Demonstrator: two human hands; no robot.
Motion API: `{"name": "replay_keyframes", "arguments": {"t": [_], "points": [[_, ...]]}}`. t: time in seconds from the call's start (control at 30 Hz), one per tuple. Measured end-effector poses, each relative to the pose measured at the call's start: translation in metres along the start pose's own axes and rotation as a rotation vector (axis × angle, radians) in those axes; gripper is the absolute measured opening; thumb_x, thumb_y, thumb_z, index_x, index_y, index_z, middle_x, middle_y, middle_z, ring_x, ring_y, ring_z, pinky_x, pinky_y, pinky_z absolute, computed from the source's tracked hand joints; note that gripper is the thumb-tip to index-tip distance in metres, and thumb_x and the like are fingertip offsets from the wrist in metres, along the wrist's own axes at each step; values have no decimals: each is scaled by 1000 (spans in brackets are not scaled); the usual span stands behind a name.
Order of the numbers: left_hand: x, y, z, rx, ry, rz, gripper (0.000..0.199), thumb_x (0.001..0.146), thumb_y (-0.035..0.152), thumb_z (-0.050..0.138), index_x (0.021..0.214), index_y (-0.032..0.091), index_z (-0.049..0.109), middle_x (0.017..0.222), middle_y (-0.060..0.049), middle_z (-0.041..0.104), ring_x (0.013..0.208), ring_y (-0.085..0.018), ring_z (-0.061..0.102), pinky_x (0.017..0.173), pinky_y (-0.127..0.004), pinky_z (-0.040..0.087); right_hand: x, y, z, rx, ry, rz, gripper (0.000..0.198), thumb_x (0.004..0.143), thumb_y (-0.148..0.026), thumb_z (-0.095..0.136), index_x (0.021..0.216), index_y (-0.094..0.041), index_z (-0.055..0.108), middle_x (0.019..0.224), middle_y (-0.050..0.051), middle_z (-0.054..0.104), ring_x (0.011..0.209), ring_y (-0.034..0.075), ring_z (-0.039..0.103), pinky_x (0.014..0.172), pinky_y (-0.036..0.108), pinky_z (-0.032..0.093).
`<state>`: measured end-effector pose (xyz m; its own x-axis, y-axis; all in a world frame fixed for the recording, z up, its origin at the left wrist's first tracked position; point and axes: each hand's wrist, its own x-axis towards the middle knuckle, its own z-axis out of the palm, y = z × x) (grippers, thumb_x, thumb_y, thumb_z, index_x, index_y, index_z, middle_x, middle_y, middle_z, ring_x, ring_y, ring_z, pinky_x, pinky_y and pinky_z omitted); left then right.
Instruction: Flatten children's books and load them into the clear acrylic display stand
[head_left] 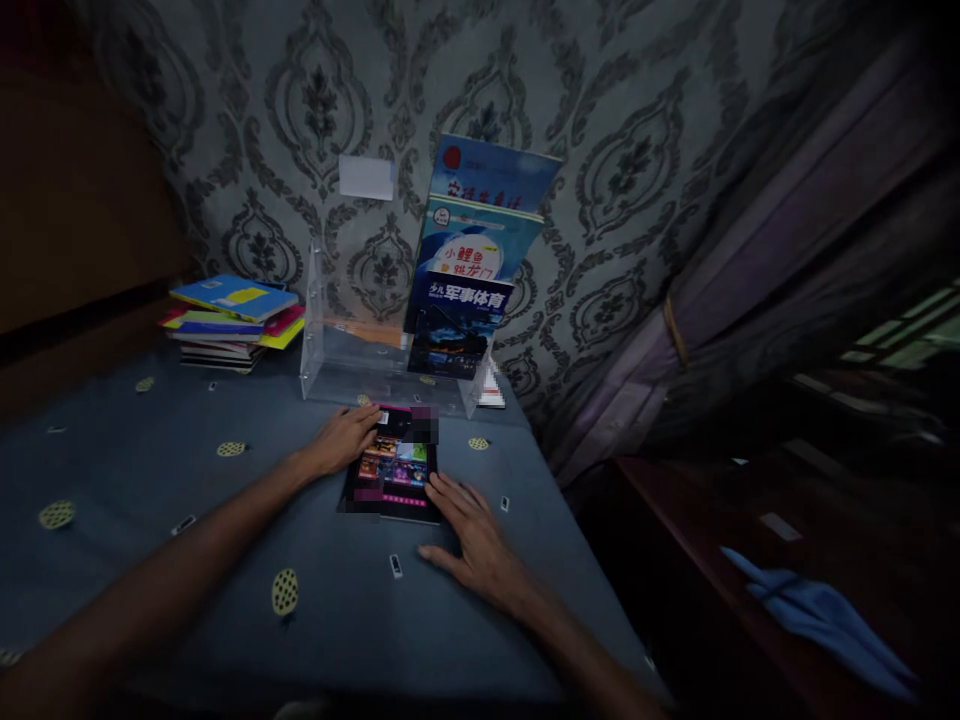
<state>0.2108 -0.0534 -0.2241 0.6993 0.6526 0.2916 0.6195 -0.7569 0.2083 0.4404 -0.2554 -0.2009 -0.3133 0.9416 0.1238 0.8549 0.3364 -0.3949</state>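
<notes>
A dark magazine [396, 470] with a pink edge and small colour pictures lies flat on the patterned tablecloth. My left hand [346, 438] touches its upper left edge, fingers stretched along it. At the magazine's right edge rests my right hand [472, 530], its fingers extended and the thumb spread away. Just beyond stands a clear acrylic rack [360, 385]. On the right side of the rack, a dark blue magazine [457, 325], a light blue book [480, 240] and another blue book [495, 175] stand in steps, leaning back.
A stack of books [225, 325] sits at the back left by the wall. White paper [366, 177] is on the wallpaper. To the right hangs a tied curtain [645, 350], and a blue cloth [825, 620] lies on a dark red surface [675, 520].
</notes>
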Motion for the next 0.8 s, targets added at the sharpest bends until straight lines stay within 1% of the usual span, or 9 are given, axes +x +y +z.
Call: {"name": "replay_keyframes", "arguments": {"t": [0.13,0.23,0.33,0.4,0.5,0.7,0.8], "points": [[1,0,-1,7,-11,4,43,99,28,39,139,18,51,149,-11,49,138,-25,46,112,-48,35,3,-2,1,7,31,26,64,92,-47,61,147,-20,45,152,13,45,141,29,40,118,54,29],[2,0,-1,25,-12,8,43,99,29,39,139,17,51,149,-12,49,137,-25,46,112,-50,36,10,-1,1,16,46,48,60,91,-44,62,145,-22,48,149,13,49,138,30,43,115,52,34],[0,2,-1,42,-5,19,42,100,32,41,138,17,52,147,-12,51,137,-24,47,112,-46,37,12,-3,1,20,51,60,60,92,-45,60,147,-24,45,154,13,43,140,30,40,115,53,34],[-4,6,0,47,2,30,42,101,34,41,138,17,52,147,-12,51,138,-23,45,113,-43,37,8,-6,0,11,40,73,60,93,-45,58,147,-23,44,155,13,40,143,30,36,116,53,32],[-17,17,0,48,5,46,44,102,37,40,139,18,51,148,-12,50,139,-23,44,113,-43,36,-8,-14,-2,5,18,73,61,93,-46,59,147,-21,45,154,13,42,143,31,36,117,54,31],[-52,49,-9,18,-13,94,44,102,39,40,141,19,49,149,-13,48,139,-24,45,113,-46,37,-54,-33,-3,29,-34,43,76,87,-62,59,149,-22,43,155,15,40,144,34,33,116,57,30],[-71,63,-14,6,-21,102,45,102,39,41,141,17,49,148,-15,49,138,-26,45,113,-48,37,-77,-38,3,43,-34,2,80,85,-65,60,149,-22,42,154,15,41,144,34,32,116,56,31]]}}
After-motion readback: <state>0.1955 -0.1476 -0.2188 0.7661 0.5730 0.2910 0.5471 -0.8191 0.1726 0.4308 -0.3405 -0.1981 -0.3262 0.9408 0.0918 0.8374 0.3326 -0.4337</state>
